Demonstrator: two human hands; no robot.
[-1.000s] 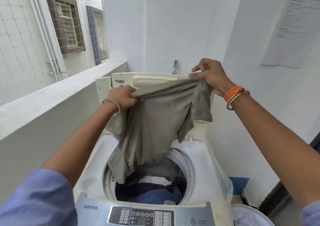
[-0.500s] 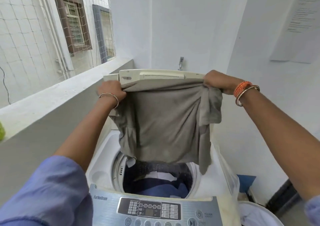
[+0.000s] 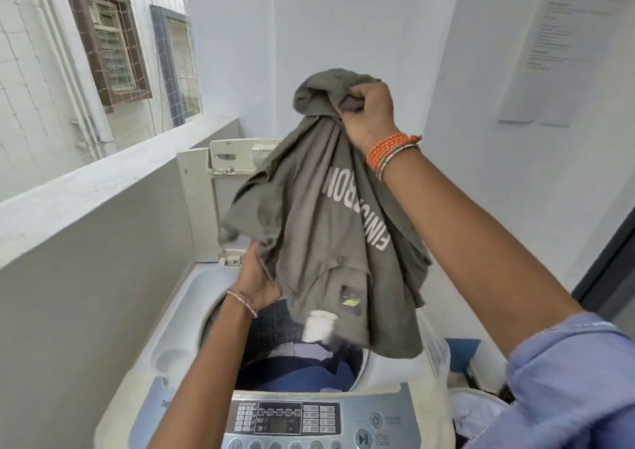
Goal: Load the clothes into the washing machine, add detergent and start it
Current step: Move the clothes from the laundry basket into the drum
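A grey-olive T-shirt [image 3: 330, 228] with white lettering hangs bunched over the open top-loading washing machine [image 3: 192, 314]. My right hand [image 3: 369, 113] is raised high and shut on the shirt's gathered upper end. My left hand [image 3: 254, 278] is lower, at the drum's left rim, gripping the shirt's lower fold from underneath. Blue and dark clothes [image 3: 292, 376] lie in the drum below the shirt. The machine's lid [image 3: 202, 201] stands upright at the back. The silver control panel [image 3: 309, 421] with its buttons faces me at the bottom.
A grey parapet wall [image 3: 86, 208] runs along the machine's left side. White walls close the back and right, with a paper notice [image 3: 563, 53] on the right one. A heap of white laundry [image 3: 477, 411] and a blue item [image 3: 462, 354] sit at the machine's right.
The shirt was stretched flat between both hands at lid height. Now my right hand has risen and bunched it, my left hand has dropped to its lower part, and the lettering shows.
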